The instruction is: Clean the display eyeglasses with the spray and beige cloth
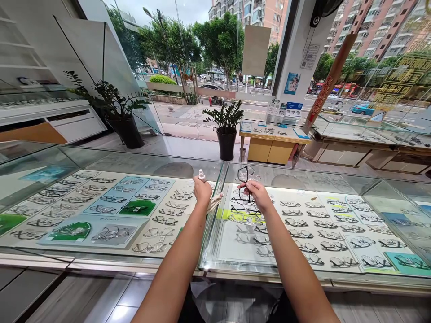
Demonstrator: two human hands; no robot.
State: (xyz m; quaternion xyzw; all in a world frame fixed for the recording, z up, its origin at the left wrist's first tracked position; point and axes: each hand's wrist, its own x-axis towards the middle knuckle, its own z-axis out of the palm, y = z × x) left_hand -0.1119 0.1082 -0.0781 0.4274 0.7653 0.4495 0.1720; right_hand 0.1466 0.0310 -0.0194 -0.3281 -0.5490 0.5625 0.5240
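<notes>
My left hand [202, 190] is closed around a small white spray bottle [201, 174], whose nozzle sticks up above the fingers. A pale cloth [214, 202] shows just right of that hand, over the seam of the glass counter [215, 220]. It is unclear whether the hand touches it. To the right, my right hand [258, 194] pinches a pair of black-framed glasses [243, 174] between thumb and fingers. The glasses are held up on end above the counter, one lens above the other.
Under the glass lie rows of eyeglasses [164, 220]. Beyond the counter stand two potted plants [226, 143] [126, 130] and a yellow display cabinet [269, 151]. A large window shows the street.
</notes>
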